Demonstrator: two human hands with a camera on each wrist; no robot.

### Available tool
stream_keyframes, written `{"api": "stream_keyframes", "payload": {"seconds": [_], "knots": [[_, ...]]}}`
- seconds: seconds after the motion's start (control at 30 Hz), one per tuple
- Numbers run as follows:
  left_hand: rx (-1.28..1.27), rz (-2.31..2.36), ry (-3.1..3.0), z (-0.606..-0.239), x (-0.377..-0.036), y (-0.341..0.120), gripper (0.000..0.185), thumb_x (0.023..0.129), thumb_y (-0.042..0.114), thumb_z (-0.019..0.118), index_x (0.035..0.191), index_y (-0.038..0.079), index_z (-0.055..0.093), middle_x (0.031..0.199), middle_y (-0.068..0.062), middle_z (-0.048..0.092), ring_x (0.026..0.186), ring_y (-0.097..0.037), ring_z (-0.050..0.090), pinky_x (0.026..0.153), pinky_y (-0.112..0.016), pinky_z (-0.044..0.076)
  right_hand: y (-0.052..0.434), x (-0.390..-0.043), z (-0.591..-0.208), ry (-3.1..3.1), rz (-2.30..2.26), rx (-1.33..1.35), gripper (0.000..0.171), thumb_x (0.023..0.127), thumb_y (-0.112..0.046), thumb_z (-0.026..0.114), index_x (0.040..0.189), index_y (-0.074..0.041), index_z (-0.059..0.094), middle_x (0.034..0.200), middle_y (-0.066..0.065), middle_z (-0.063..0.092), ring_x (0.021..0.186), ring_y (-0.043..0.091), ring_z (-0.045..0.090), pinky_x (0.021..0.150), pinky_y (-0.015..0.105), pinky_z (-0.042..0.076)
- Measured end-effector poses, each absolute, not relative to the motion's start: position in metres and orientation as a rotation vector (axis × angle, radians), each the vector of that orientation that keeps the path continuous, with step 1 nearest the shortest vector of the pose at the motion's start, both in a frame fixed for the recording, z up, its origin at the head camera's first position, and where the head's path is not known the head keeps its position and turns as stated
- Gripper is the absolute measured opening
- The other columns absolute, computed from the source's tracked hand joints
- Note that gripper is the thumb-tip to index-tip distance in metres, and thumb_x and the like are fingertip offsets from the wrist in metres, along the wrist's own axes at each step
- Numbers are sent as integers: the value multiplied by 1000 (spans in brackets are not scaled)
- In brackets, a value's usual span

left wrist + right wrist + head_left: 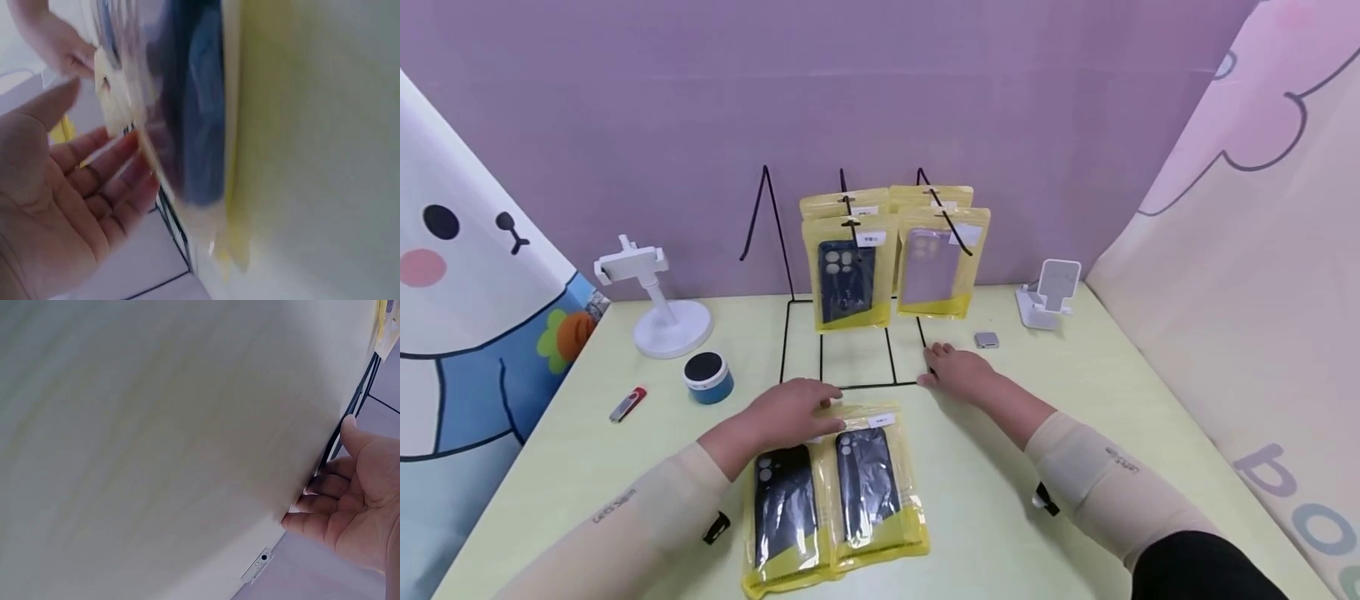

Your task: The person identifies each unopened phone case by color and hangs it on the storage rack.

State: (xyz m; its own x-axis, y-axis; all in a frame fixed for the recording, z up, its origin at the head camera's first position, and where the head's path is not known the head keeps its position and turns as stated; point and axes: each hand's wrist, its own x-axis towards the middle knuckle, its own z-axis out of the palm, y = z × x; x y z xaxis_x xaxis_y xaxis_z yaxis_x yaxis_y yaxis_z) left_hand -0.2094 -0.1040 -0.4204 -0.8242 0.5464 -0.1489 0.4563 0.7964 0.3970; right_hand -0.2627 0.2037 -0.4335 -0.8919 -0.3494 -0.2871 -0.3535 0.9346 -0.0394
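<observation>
Two yellow-edged clear plastic pouches containing dark phone cases (835, 492) were laid side by side on the pale green table (1075, 392), near its front edge and not yet hung. The left hand (793, 412) was rested on their upper ends with relaxed, flat fingers. The right hand (958, 372) was placed flat, fingers extended, at the base of the black wire display rack (850, 367). Several matching packaged cases (895, 258) were already suspended from two rack hooks; by judgement, the work was partly complete.
</observation>
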Motion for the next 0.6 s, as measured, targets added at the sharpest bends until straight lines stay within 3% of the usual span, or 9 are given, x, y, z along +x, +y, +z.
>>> {"api": "stream_keyframes", "payload": {"seconds": [0.27, 0.4, 0.6], "knots": [[799, 420, 2816, -427, -212, -97, 12, 94, 31, 66, 95, 20, 71, 94, 8, 64, 87, -12, 58, 80, -36, 52, 203, -266, -435, 2800, 58, -537, 68, 103, -48, 41, 151, 0, 34, 156, 23, 33, 145, 38, 31, 113, 51, 37], [799, 456, 2806, -428, -214, -98, 12, 93, 29, 68, 83, 23, 67, 86, 10, 60, 78, -10, 52, 73, -33, 49, 204, -267, -437, 2797, 63, -518, 68, 103, -49, 41, 151, -1, 33, 156, 22, 32, 145, 37, 30, 114, 50, 36], [821, 496, 2807, -427, -214, -96, 14, 95, 30, 65, 82, 27, 63, 83, 14, 58, 76, -7, 51, 71, -30, 47, 204, -264, -435, 2802, 23, -520, 68, 103, -47, 42, 151, 1, 33, 156, 24, 32, 145, 40, 30, 113, 52, 37]]}}
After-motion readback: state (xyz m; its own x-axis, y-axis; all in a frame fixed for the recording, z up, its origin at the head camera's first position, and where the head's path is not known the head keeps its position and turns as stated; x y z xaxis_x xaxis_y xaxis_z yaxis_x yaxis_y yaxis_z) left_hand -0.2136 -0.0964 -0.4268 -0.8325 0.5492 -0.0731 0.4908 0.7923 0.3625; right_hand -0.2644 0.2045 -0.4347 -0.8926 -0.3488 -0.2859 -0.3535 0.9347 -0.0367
